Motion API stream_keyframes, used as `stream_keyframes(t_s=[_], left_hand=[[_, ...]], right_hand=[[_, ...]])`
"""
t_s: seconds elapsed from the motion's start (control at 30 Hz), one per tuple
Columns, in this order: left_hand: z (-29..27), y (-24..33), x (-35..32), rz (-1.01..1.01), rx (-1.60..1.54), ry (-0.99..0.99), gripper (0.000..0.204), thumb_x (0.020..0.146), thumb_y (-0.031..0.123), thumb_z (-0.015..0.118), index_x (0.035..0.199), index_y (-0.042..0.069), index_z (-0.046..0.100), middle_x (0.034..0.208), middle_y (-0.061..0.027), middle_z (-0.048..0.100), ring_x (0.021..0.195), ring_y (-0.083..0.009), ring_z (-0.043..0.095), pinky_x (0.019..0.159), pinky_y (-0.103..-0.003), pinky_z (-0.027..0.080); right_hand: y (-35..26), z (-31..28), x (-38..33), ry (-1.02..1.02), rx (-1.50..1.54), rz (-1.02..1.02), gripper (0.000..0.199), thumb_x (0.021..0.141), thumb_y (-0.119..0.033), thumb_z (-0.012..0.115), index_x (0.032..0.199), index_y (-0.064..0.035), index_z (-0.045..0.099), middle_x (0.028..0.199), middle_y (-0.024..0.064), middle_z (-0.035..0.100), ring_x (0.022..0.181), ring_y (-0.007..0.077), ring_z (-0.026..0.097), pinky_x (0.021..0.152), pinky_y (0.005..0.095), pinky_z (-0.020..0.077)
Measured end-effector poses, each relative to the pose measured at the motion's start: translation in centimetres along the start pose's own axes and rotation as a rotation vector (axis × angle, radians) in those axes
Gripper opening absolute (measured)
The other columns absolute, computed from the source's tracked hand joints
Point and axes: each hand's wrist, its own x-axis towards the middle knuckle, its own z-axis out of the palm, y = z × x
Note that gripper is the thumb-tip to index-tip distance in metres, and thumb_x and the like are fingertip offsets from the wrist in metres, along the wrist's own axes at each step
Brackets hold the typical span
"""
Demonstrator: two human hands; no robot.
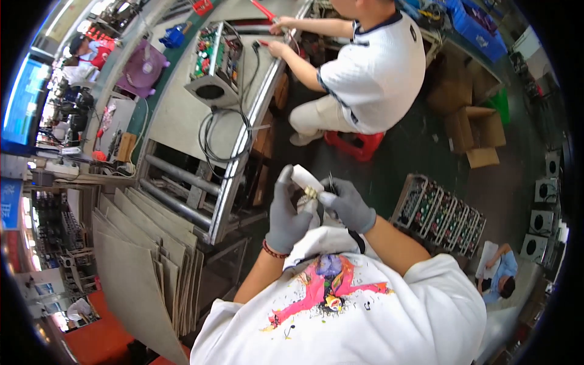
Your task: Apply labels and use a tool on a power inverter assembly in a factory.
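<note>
White piece (pixel 307 178) is up in the air btwn both hands, ahead of the wearer's shirt (pixel 377 310), clear of the bench (pixel 176 125) off to the L. Key relation: long axis slants upper-L to lower-R, upper end just beside L hand (pixel 289 213) fingertips, lower end at the yellowish bits (pixel 311 193), by R hand (pixel 350 204) fingertips. So neither hand is clearly nearer; each has an end.

Hand state, afaict: L half-curled, thumb & index apart; can't tell if it actually grips the piece. R fingers bent, closed in on the bits, looks like a pinch. Thin dark thing (pixel 331 181) at R fingers too, too small to ID.
</note>
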Motion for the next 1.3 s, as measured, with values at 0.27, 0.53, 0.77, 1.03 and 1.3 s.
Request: stream_keyframes(t_s=[0.27,0.53,0.77,1.03,1.3], left_hand=[[-0.9,0.9,1.8,-0.037,-0.078,-0.115,0.084,0.075,-0.013,0.050,0.145,0.006,0.009,0.125,-0.0186,0.048,0.113,-0.0250,0.053,0.095,-0.036,0.045],[-1.5,0.5,7.6,0.144,-0.373,-0.085,0.109,0.072,0.009,0.079,0.149,0.015,0.002,0.139,-0.0180,0.038,0.120,-0.0282,0.049,0.095,-0.043,0.045],[-3.0,0.1,11.0,0.109,-0.592,-0.541,0.093,0.070,0.008,0.078,0.145,0.006,0.022,0.141,-0.0221,0.036,0.113,-0.0223,0.051,0.097,-0.038,0.042],[0.4,0.9,13.3,-0.213,-0.445,-0.673,0.044,0.083,0.013,0.067,0.119,-0.008,0.053,0.113,-0.0119,0.059,0.101,-0.0163,0.056,0.090,-0.031,0.044],[7.6,1.1,12.9,-0.325,-0.324,-0.906,0.041,0.085,0.021,0.070,0.112,-0.007,0.058,0.100,-0.0077,0.064,0.092,-0.0117,0.058,0.083,-0.028,0.047]], right_hand=[[-0.2,1.0,1.5,0.078,-0.011,-0.373,0.019,0.086,-0.015,0.059,0.097,-0.0003,0.062,0.080,-0.0031,0.056,0.067,0.0033,0.046,0.060,0.0197,0.0403],[-3.6,0.1,3.1,0.415,-0.860,-1.092,0.026,0.072,-0.009,0.068,0.098,-0.0088,0.065,0.093,0.0081,0.064,0.057,0.0172,0.056,0.047,0.0270,0.0438],[-6.7,-1.9,3.5,0.407,-1.321,-1.229,0.033,0.067,-0.021,0.071,0.096,-0.0072,0.066,0.100,0.0126,0.064,0.052,0.0161,0.053,0.045,0.0273,0.0408],[-6.3,-1.7,1.1,0.554,-0.359,-0.519,0.013,0.079,0.002,0.060,0.089,-0.0031,0.066,0.073,0.0039,0.063,0.062,0.0044,0.052,0.054,0.0217,0.0426],[-3.7,-4.6,-4.3,0.809,0.122,-0.419,0.009,0.078,-0.004,0.059,0.084,0.0013,0.064,0.068,0.0007,0.061,0.060,0.0030,0.051,0.054,0.0212,0.0416]])
